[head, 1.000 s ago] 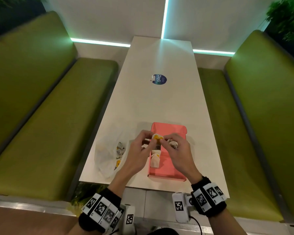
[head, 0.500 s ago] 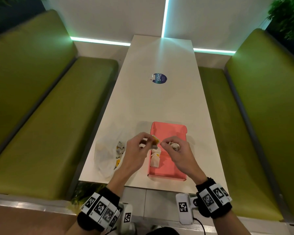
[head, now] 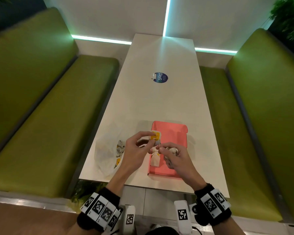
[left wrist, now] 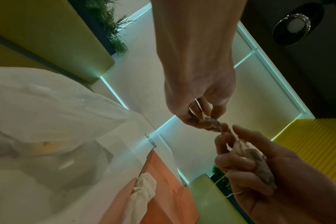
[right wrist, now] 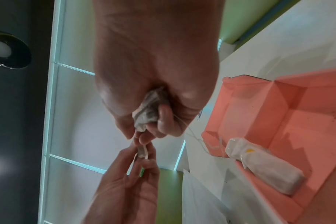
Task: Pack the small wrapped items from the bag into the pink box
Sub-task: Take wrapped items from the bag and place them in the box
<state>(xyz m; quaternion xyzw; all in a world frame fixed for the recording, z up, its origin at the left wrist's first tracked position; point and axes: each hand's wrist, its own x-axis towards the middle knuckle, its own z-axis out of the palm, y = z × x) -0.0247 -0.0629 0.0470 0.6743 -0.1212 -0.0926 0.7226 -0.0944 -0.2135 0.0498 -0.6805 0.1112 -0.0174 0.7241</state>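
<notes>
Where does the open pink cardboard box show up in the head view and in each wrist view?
Head: the open pink cardboard box lies low and centre on the white table, partly behind both hands.
Left wrist: bottom centre, seen edge-on.
Right wrist: right side, interior showing.
Shared landmark: the white wrapped packet lying in the box, also seen from the left wrist and the right wrist.

A long white rectangular table (head: 161, 102) runs from near to far, a round blue sticker (head: 160, 77) on its far half. Olive-green padded booth benches flank it, one left (head: 46, 119) and one right (head: 255, 119). The white far wall (head: 126, 17) carries glowing cyan light strips (head: 101, 39). Green foliage (head: 288, 16) rises far right.
</notes>
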